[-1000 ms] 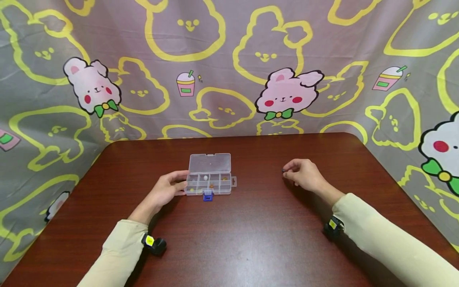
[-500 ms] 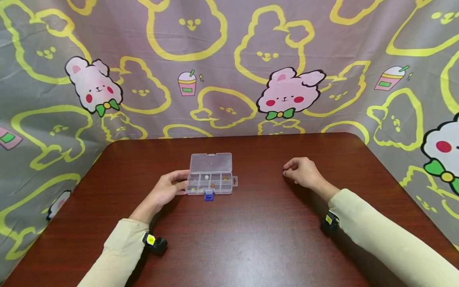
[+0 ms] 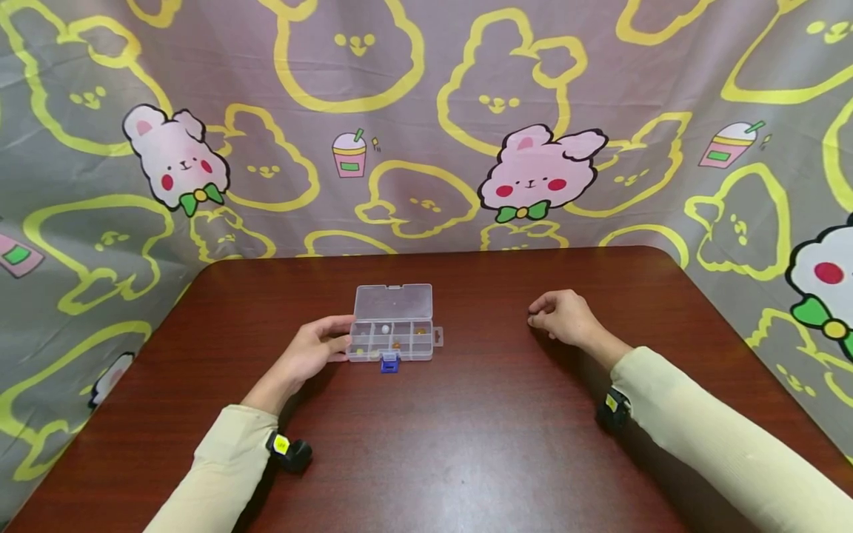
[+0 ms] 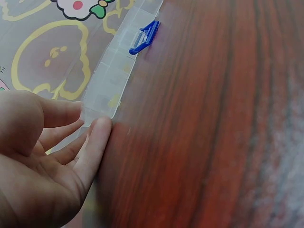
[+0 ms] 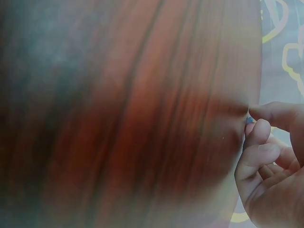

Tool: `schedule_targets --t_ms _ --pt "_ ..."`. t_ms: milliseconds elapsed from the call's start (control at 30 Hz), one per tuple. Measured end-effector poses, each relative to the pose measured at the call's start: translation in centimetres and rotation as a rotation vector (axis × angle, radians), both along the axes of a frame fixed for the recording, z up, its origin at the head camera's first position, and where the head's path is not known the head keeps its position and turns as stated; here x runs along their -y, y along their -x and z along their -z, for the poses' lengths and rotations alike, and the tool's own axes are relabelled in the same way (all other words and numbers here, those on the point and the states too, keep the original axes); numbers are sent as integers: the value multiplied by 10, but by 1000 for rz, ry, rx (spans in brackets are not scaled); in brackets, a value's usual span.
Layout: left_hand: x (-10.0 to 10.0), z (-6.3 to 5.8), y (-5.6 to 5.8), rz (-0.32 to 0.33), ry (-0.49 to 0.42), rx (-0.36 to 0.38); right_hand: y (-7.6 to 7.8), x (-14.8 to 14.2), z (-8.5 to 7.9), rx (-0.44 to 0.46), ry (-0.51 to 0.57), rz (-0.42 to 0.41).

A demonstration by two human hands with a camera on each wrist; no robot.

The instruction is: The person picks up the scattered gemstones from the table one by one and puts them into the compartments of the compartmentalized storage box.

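Note:
A clear plastic compartment box (image 3: 420, 355) lies on the table with its lid (image 3: 394, 302) raised at the back and a blue latch (image 3: 389, 365) at the front. Inside are a white ball (image 3: 385, 329) and small amber, orange and yellow pieces. My left hand (image 3: 313, 346) holds the box's left end; the left wrist view shows thumb and fingers around that end. Off to the right, my right hand (image 3: 565, 318) pinches a small blue bead-like piece (image 5: 249, 120) between thumb and forefinger, at the tabletop. Fingertips mostly cover this piece, so its full shape is hidden.
The dark red-brown wooden table (image 3: 453, 422) reaches back to a patterned cloth (image 3: 413, 133) that hangs behind and on both sides. A clear hanging tab (image 3: 437, 337) sticks out from the box's right end. Small cameras are strapped to both wrists.
The right wrist and forearm have shifted slightly, fingertips staying near the same spot. The dark bead-like piece seen at them earlier is hidden in the head view now. Left hand and box stay put.

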State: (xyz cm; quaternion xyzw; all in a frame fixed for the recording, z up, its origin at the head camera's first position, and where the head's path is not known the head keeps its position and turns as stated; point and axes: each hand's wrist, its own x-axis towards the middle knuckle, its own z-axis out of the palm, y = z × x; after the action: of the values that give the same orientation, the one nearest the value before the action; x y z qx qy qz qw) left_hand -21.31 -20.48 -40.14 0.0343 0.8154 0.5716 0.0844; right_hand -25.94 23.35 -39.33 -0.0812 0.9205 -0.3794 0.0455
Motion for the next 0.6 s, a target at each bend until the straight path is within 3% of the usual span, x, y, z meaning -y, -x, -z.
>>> schedule_targets --t_ms 233,600 --pt "1 3 0 6 8 4 2 -3 2 32 -1 -3" --pt "1 2 2 -1 10 -2 2 -4 -1 4 -4 -9"
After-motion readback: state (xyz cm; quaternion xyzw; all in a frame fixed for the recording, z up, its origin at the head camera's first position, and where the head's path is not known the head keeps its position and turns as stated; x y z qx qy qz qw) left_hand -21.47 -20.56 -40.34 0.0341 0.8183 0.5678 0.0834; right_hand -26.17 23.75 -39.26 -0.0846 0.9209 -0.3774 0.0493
